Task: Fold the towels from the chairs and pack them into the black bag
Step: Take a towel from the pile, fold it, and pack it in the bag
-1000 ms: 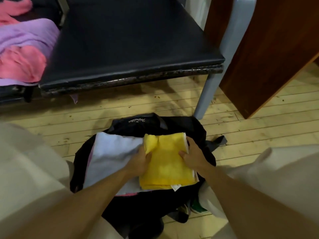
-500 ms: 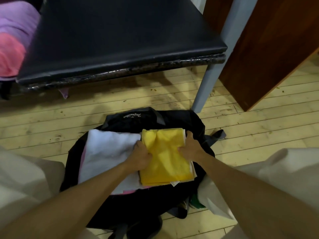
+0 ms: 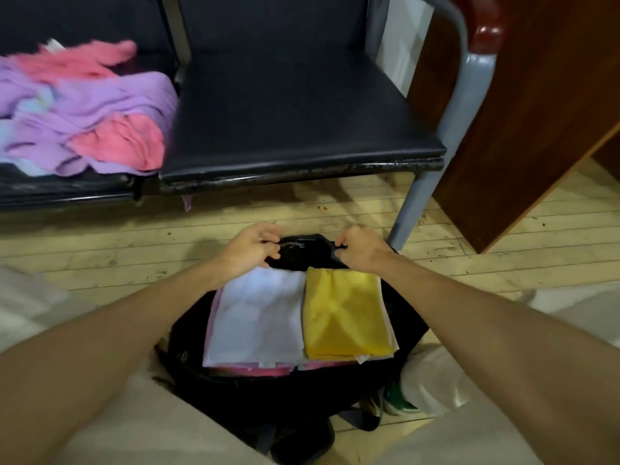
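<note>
The black bag [image 3: 302, 407] lies open on the floor between my knees. Inside it a folded white towel [image 3: 258, 317] lies beside a folded yellow towel [image 3: 345, 313], with pink cloth showing under them. My left hand [image 3: 251, 248] and my right hand [image 3: 360, 248] both pinch the bag's far flap [image 3: 307, 251], fingers closed on its edge. A heap of unfolded purple and pink towels [image 3: 84, 109] rests on the left chair [image 3: 67, 189].
A black padded chair [image 3: 295, 119] with a grey metal leg [image 3: 412, 209] stands straight ahead, its seat bare. A dark wooden panel [image 3: 523, 112] rises at the right. The floor is pale wood planks [image 3: 134, 250]. My knees in light trousers flank the bag.
Both hands left the yellow towel and moved forward to grip the bag's far flap. The view tilted up, bringing the towel heap on the left chair into sight.
</note>
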Available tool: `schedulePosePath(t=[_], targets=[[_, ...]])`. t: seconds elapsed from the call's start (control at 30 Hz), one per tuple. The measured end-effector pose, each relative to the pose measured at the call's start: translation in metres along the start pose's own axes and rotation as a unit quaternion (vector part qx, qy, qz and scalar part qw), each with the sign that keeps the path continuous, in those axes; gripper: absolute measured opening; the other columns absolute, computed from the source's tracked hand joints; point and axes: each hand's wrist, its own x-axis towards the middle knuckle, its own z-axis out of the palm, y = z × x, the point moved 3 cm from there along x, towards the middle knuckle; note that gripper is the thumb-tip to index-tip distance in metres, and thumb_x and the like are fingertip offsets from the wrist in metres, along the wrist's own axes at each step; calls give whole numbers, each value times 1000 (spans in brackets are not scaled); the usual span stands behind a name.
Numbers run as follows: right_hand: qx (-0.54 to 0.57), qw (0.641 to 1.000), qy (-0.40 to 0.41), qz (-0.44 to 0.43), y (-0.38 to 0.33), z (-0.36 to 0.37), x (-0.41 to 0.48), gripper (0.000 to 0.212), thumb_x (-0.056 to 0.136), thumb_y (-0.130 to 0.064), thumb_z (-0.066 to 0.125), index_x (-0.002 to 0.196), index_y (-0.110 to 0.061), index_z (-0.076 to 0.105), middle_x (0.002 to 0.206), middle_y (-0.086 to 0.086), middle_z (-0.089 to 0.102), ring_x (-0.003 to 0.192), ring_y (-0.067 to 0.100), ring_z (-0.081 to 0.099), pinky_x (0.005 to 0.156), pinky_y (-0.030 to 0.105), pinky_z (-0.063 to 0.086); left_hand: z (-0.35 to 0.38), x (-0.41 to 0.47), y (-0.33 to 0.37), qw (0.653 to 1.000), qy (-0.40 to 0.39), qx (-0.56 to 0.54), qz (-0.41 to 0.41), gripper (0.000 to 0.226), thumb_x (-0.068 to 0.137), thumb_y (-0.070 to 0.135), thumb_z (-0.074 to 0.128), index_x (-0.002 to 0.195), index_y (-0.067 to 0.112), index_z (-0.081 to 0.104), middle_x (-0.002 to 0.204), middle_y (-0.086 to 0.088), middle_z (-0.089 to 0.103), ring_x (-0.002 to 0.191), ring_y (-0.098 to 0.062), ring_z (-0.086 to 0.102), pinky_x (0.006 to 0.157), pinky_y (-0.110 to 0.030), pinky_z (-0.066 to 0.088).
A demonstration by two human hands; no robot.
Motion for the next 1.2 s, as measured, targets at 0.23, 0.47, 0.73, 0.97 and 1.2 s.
schedulePosePath(t=[0.23,0.47,0.73,0.97,1.2], targets=[[71,985,75,-138,-123,-59,2,14,93,-12,59,102,-11,70,116,5,62,107,18,58,83,23,43,-106,-38,40,994,66,1,91,34,87,-5,56,111,19,57,122,-15,49,84,-20,64,66,-29,53],[129,962,92,-223,-227,-85,30,21,92,-16,64,112,-12,66,111,-2,62,97,7,52,80,16,37,-207,-44,42,971,225,0,82,34,86,-5,53,115,11,58,101,-4,58,71,-10,58,62,-18,50],[136,954,60,-259,-316,-53,89,30,89,-10,62,119,-11,62,121,3,64,108,16,58,92,22,43,-273,-38,-6,929,367,6,37,29,87,2,51,115,4,60,112,-13,54,92,-24,59,72,-26,44],[95,946,44,-308,-358,-11,113,34,90,-9,57,124,-8,62,127,5,62,116,21,56,95,23,40,-309,-34,-56,923,367,105,-41,61,85,26,56,143,19,39,130,-15,51,113,-40,52,95,-49,45],[65,938,61,-335,-356,5,124,25,86,-18,63,111,-17,69,117,2,64,115,25,51,101,40,41,-301,-18,-45,881,407,198,-137,35,88,45,58,111,21,64,120,-6,58,121,-27,43,99,-40,28]])
